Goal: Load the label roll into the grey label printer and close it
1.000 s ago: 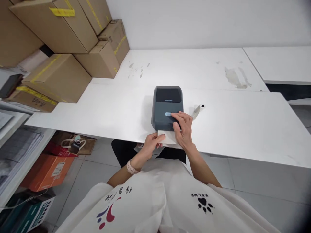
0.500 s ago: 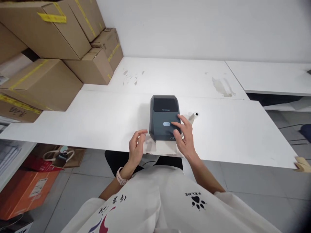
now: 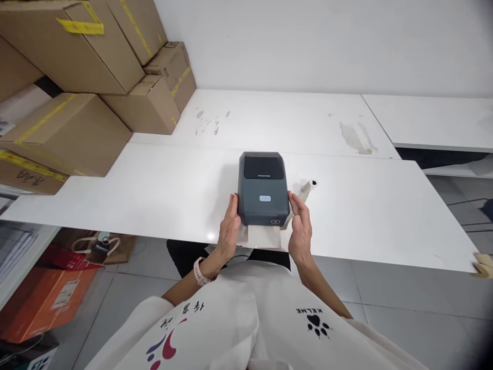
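A dark grey label printer (image 3: 264, 187) stands on the white table, its small pale screen lit. A strip of white label paper (image 3: 264, 237) sticks out of its front toward me. My left hand (image 3: 228, 231) lies along the printer's left side, fingers straight and fingertips touching the casing. On the opposite side my right hand (image 3: 301, 229) rests with its outstretched fingers against the right wall. Just right of the printer lies a small white roll (image 3: 310, 185), with a pale strip running from it toward the printer's front.
Cardboard boxes (image 3: 73, 128) with yellow tape are stacked on the left of the table (image 3: 370, 210). A white wall (image 3: 308, 46) rises behind. Below the left end are an orange box (image 3: 50, 303) and a paper bag (image 3: 123, 249). Wooden pieces (image 3: 483, 265) show at the right corner.
My right hand has moved off the printer's top, where a finger was near the screen, to its right side. My left hand has come in to touch the left side.
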`<state>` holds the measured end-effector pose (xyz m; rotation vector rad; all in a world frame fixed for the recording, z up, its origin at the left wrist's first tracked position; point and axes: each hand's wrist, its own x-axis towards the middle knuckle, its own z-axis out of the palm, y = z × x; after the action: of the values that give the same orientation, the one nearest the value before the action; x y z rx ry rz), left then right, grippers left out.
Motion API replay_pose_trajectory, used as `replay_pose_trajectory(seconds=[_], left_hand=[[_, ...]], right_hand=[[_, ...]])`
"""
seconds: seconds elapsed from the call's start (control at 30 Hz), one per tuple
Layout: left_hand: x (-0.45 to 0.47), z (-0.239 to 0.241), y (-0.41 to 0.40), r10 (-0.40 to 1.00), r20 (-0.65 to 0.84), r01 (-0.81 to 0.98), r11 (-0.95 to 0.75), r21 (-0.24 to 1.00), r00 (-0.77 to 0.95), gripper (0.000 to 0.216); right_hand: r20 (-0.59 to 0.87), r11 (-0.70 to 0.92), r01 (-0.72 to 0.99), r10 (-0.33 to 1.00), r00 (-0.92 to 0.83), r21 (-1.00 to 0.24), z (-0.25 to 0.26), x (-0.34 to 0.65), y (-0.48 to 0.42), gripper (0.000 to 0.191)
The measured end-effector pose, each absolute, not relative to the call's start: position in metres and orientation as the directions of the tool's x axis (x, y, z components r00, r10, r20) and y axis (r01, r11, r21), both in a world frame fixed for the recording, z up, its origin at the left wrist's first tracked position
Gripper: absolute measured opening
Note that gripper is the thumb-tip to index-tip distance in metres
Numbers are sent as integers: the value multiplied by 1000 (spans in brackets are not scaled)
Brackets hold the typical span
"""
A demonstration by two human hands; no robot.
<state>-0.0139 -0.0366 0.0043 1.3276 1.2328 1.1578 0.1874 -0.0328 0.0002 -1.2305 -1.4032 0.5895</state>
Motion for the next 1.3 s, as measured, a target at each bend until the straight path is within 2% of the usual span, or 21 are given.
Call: replay_pose_trajectory(seconds=[0.1,0.2,0.3,0.37,0.43,0.57,0.7,0.77,0.83,0.9,0.97,1.03,1.1,1.17,1.23,1.3], left_hand=[[-16,17,-29,994,98,78,-102,992,53,64],[-22,40,-4,963,262,43,-265,963,69,66],[-26,57,31,933,351,124,-359,925,84,69],[-27,58,50,953,300,243,-303,921,52,62],[-26,52,62,987,162,374,-154,915,9,59],[-20,37,70,994,-101,613,98,784,-30,69],[-17,37,75,979,-205,672,154,724,-3,62],[-16,39,79,977,-215,683,156,713,1,59],[-15,39,83,977,-212,705,159,691,-14,58],[-14,37,86,981,-193,736,151,660,-28,56],[-12,35,87,984,-175,757,139,639,-34,54],[-11,32,87,983,-180,752,148,642,-40,54],[-10,31,86,981,-189,738,166,654,-53,53],[-11,31,85,980,-192,726,170,666,-53,54],[-11,32,84,979,-197,717,170,676,-47,55],[-12,33,83,979,-201,702,171,691,-40,57]], right_hand=[[457,382,359,877,151,-851,4,191,-23,53],[554,466,423,825,109,-777,21,196,6,59],[641,555,453,766,48,-698,50,198,55,61],[672,601,435,740,13,-670,70,198,92,64],[681,614,429,732,4,-663,87,196,129,68],[670,581,485,742,13,-654,108,194,182,72],[729,582,571,683,44,-580,123,198,179,74],[762,610,603,647,-5,-514,126,202,157,67],[692,624,626,699,-180,-468,124,202,134,52],[440,606,678,786,-433,-415,113,196,119,42],[79,573,758,810,-581,-312,99,184,117,47],[-161,549,808,796,-583,-213,84,169,126,63],[-240,533,826,791,-563,-184,75,158,137,74],[-257,538,818,776,-576,-205,75,158,145,78],[-237,559,760,731,-640,-331,82,172,146,82],[-120,557,623,685,-718,-548,92,198,142,85]])
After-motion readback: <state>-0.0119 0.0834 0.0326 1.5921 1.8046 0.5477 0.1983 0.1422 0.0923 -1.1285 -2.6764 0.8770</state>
